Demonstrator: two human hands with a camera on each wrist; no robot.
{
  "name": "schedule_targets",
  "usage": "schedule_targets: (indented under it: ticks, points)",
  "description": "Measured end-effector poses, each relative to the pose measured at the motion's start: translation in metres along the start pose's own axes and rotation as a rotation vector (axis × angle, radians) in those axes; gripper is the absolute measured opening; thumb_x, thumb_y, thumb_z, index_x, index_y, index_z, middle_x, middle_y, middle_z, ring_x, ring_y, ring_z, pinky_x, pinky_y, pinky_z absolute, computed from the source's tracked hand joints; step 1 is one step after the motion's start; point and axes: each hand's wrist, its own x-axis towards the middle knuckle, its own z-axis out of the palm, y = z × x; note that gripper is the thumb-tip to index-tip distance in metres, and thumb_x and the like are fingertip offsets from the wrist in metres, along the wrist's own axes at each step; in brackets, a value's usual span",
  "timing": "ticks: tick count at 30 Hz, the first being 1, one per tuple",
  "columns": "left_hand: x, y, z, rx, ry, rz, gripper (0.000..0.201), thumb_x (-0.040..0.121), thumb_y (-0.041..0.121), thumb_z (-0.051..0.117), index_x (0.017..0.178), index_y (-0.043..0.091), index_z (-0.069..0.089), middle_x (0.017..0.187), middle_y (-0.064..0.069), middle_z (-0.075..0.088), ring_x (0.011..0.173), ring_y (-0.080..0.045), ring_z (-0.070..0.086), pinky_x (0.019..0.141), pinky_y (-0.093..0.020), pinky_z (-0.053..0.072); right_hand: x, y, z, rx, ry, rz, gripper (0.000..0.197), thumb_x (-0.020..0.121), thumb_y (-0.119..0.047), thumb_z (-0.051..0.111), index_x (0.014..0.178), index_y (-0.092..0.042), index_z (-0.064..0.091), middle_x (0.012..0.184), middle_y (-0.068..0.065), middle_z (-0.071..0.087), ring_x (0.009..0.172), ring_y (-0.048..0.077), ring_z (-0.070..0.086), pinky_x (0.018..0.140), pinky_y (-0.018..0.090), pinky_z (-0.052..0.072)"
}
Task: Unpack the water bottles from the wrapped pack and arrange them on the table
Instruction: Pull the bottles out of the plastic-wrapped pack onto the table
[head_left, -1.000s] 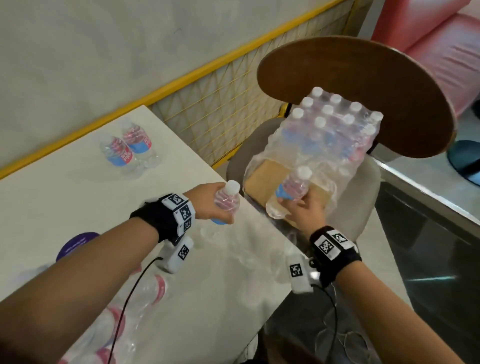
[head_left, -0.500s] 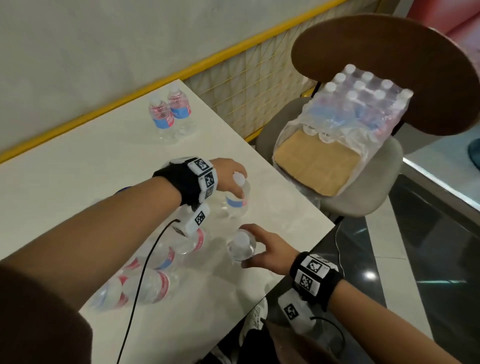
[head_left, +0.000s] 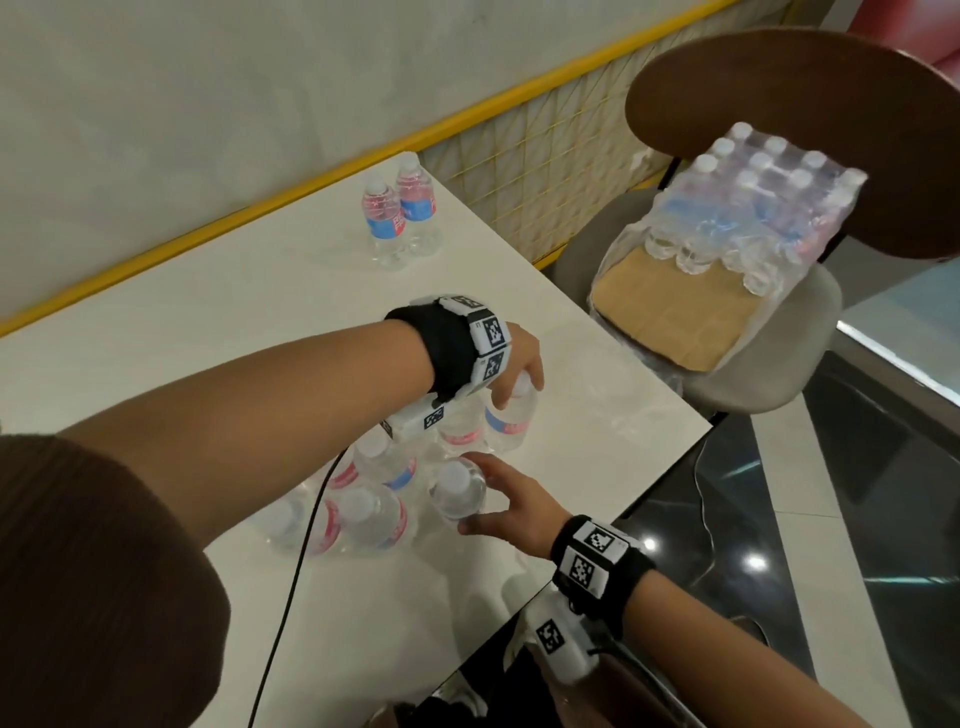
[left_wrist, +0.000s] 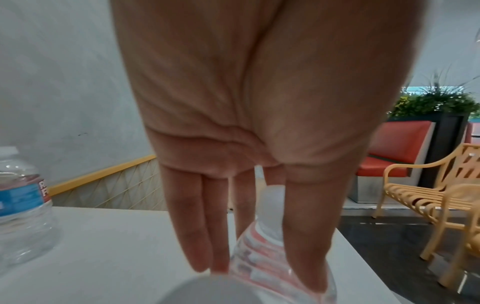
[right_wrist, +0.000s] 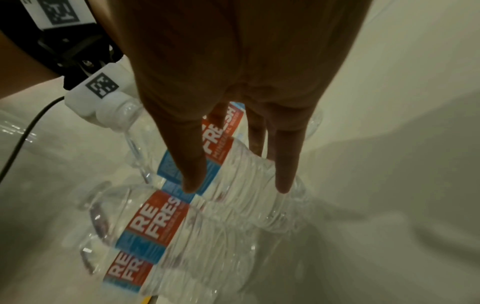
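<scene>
Several clear water bottles with red and blue labels stand grouped near the table's front right edge. My left hand (head_left: 511, 397) grips the top of the farthest one (head_left: 506, 423), which stands upright on the table; the left wrist view shows fingers and thumb around its neck (left_wrist: 270, 205). My right hand (head_left: 475, 493) holds another bottle (head_left: 453, 491) at the near side of the group, fingers (right_wrist: 192, 174) and thumb on either side of it. The wrapped pack (head_left: 753, 208), torn open at the front, sits on a chair to the right with many bottles inside.
Two more bottles (head_left: 400, 213) stand at the table's far corner by the yellow-railed wall. The white table (head_left: 234, 322) ends just right of the group. The chair (head_left: 779, 364) stands beyond that edge, and a black cable (head_left: 291, 587) hangs from my left wrist.
Both hands have carried their bottles from the pack on the chair leftward to the table and lowered them into the group. The head view has turned towards the table.
</scene>
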Motion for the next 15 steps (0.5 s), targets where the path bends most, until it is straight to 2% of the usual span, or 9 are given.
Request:
schedule_targets:
  ticks: [3,5,7,10,13,15]
  points:
    - [-0.012,-0.003,0.01,0.006,-0.019,0.035,0.062,0.086,0.012,0.064,0.142,0.026,0.042,0.146,-0.003,0.042,0.13,-0.023,0.044,0.097,-0.027,0.037,-0.002,-0.001,0.013,0.003,-0.008,-0.016,0.075,0.07,-0.022,0.083,0.135,-0.031,0.046,0.134,-0.006,0.054,0.123,0.007,0.049,0.109,0.025,0.036]
    - [-0.018,-0.003,0.016,0.017,-0.024,0.055,0.062,0.086,0.01,0.064,0.142,0.027,0.043,0.146,-0.002,0.043,0.129,-0.022,0.045,0.091,-0.024,0.037,-0.002,-0.003,0.02,-0.012,-0.032,-0.035,0.073,0.071,-0.024,0.082,0.134,-0.034,0.047,0.134,-0.004,0.054,0.123,0.01,0.049,0.108,0.025,0.037]
    - [-0.025,-0.001,0.02,0.027,-0.038,0.073,0.062,0.086,0.008,0.063,0.141,0.029,0.043,0.146,-0.001,0.043,0.127,-0.02,0.046,0.082,-0.02,0.033,-0.001,-0.007,0.025,0.004,-0.05,-0.046,0.073,0.072,-0.023,0.082,0.134,-0.033,0.047,0.135,-0.005,0.054,0.124,0.011,0.05,0.109,0.026,0.038]
    - [-0.033,0.003,0.023,0.041,-0.074,0.088,0.064,0.086,0.005,0.061,0.141,0.031,0.043,0.145,0.0,0.044,0.124,-0.019,0.048,0.077,-0.02,0.033,0.002,-0.012,0.029,0.008,-0.064,-0.07,0.073,0.073,-0.022,0.081,0.137,-0.029,0.046,0.136,-0.007,0.053,0.125,0.01,0.049,0.109,0.029,0.038]
    - [-0.038,0.007,0.026,0.073,-0.086,0.098,0.064,0.087,-0.001,0.052,0.141,0.032,0.043,0.145,0.001,0.044,0.122,-0.019,0.05,0.073,-0.021,0.034,0.006,-0.015,0.03,0.006,-0.061,-0.066,0.075,0.075,-0.021,0.08,0.139,-0.029,0.042,0.138,-0.009,0.051,0.126,0.008,0.047,0.109,0.026,0.036]
    - [-0.041,0.009,0.027,0.086,-0.088,0.103,0.063,0.089,-0.003,0.043,0.142,0.031,0.042,0.146,0.0,0.042,0.125,-0.02,0.048,0.077,-0.021,0.036,0.005,-0.015,0.028,-0.016,-0.055,-0.048,0.082,0.074,-0.024,0.08,0.142,-0.033,0.034,0.14,-0.006,0.047,0.126,0.009,0.046,0.108,0.025,0.036]
